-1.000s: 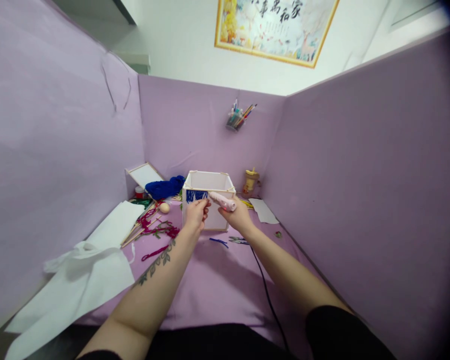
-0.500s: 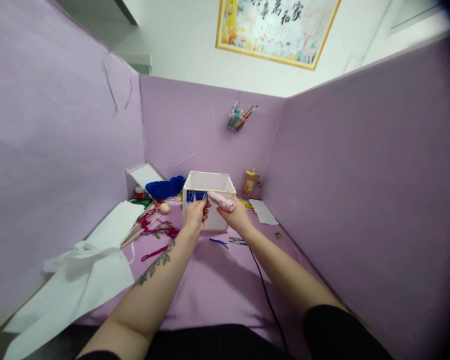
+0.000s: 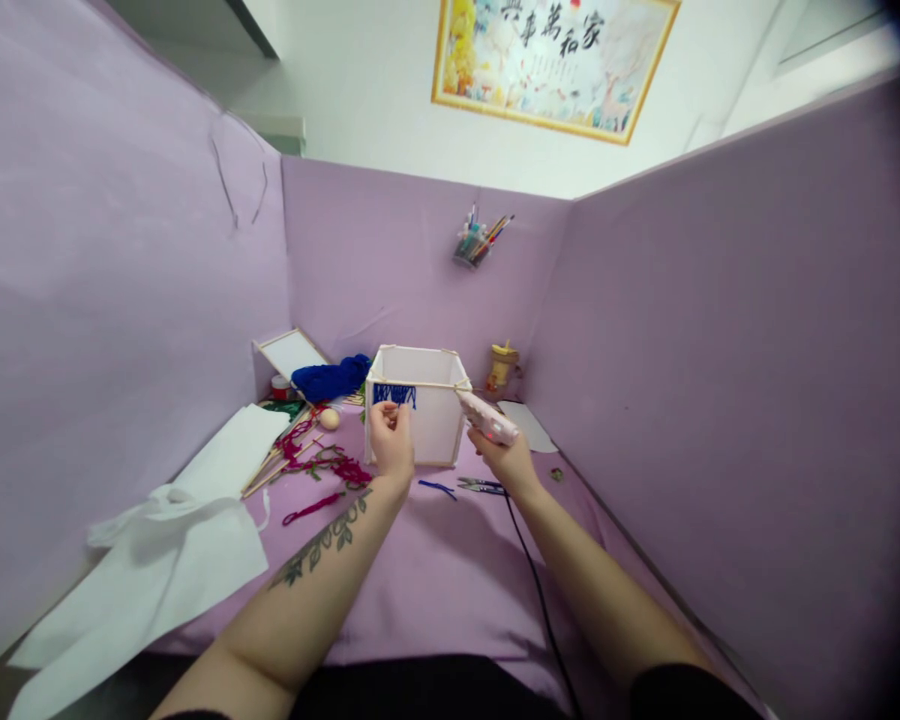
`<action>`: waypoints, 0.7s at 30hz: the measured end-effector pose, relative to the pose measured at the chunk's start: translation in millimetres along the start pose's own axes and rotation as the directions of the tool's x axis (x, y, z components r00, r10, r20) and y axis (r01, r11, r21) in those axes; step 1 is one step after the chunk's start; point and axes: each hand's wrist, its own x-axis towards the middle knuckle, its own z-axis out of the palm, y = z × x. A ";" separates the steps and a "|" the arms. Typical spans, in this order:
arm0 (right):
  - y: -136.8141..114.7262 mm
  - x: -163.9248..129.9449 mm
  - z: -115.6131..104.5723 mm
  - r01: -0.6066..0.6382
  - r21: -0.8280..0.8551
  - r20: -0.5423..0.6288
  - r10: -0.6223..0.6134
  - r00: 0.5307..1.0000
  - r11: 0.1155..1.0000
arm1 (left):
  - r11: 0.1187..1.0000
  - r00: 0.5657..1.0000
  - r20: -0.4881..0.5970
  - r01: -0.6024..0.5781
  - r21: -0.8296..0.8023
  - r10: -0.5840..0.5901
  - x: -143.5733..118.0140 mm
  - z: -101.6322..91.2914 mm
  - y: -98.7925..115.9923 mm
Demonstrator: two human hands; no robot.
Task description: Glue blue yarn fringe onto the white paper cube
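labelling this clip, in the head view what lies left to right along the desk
crumpled white paper sheet → blue yarn bundle → left hand → pink glue gun in the right hand → small yellow wooden jar

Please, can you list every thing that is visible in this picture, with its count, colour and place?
box frame: 1, white with wooden edges, middle of the table
blue fringe: 1, on the box's front top edge, left part
glue gun: 1, pink, at the box's right corner, black cord trailing toward the viewer
blue yarn: 1 bundle, left of the box, at the back
red cords: several, left of the box
wooden sticks: several, among the cords
white sheets: several, table's left side
small scissors: 1, before the box
pen holder: 1, on the back partition
framed picture: 1, on the wall
left hand: at the fringe
right hand: grip on the glue gun
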 end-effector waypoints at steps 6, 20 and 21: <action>23.7 -11.2 2.3 -0.136 0.084 0.020 0.134 0.991 0.987 | 0.997 0.996 0.057 -0.069 0.039 0.066 11.8 0.8 1.9; 24.5 -14.7 4.5 -0.114 0.125 0.041 0.110 0.993 0.986 | 0.983 0.986 0.091 -0.146 0.110 0.136 16.6 -0.9 -8.2; 25.0 -14.7 4.5 -0.112 0.130 0.044 0.107 0.993 0.985 | 0.985 0.990 0.091 -0.115 0.125 0.104 16.1 -0.9 -8.8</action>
